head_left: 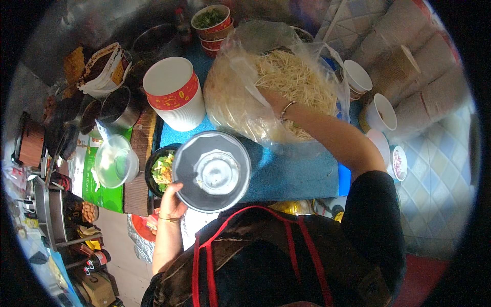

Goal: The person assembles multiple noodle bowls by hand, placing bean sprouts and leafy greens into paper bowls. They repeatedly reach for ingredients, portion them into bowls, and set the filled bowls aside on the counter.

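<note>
My left hand (173, 203) grips the rim of a dark plastic bowl (238, 176), thumb over the near edge. The bowl tilts toward me, and its shiny inside shows no food. Partly behind it sits a black bowl (151, 162) with chopped greens and other food. My right hand (273, 106) reaches into a large clear plastic bag (225, 97) filled with pale bean sprouts (302, 71). Its fingers are hidden by the bag and sprouts, so I cannot see whether they hold any.
A stack of paper bowls (179, 105) stands left of the bag on the blue table (291, 176). Farther back is a bowl of chopped greens (209, 19). Pots (120, 110) and a clear tub (116, 163) stand left. White bowls (382, 112) line the right side.
</note>
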